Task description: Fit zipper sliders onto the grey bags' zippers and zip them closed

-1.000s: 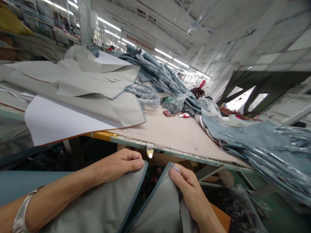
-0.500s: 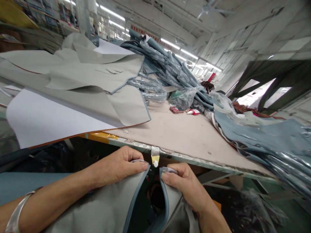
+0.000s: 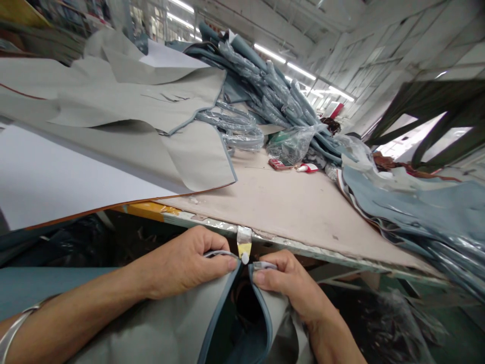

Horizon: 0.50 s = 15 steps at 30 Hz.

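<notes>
My left hand (image 3: 193, 263) pinches the top corner of a grey sheet of leather-like material (image 3: 166, 326) with a blue edge, thumb on top. My right hand (image 3: 290, 278) grips another blue-edged corner (image 3: 275, 303) of what looks like the same material. The two edges stand a little apart at the top, with a dark, widening gap between them below. Just above the gap, a taped tab (image 3: 244, 245) with a yellow patch and a white tip hangs from the table's edge, close to my left fingertips. The lower part of the material runs out of view.
On the pinkish table (image 3: 280, 202) lie large grey sheets (image 3: 144, 106) at left and plastic-wrapped blue bundles (image 3: 261, 81) behind. A red-and-white bottle (image 3: 306, 168) and a small red object (image 3: 279, 164) sit mid-table. More blue pieces (image 3: 420, 207) overhang the right side.
Both hands keep their pinches. The left corner has come slightly to the right, closer to the right one, and the gap at the top is narrower. The view has shifted a little.
</notes>
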Motion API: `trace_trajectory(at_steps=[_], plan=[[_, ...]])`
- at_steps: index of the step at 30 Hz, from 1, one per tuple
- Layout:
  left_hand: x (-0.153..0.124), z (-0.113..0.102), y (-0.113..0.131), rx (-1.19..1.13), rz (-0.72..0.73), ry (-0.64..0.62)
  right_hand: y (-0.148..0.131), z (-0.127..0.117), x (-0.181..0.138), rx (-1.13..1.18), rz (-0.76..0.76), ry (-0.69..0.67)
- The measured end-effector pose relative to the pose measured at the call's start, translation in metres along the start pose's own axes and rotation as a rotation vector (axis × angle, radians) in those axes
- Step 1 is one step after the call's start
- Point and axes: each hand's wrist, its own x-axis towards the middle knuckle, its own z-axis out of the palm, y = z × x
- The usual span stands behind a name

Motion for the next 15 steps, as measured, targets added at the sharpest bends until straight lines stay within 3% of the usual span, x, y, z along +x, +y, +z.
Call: trace_trajectory(at_steps=[15], plan=[[0.0047,0.0000,0.0046,0.060,-0.015,0.027,-0.0051,0.0027,0.0075,0.031,0.001,-0.027]])
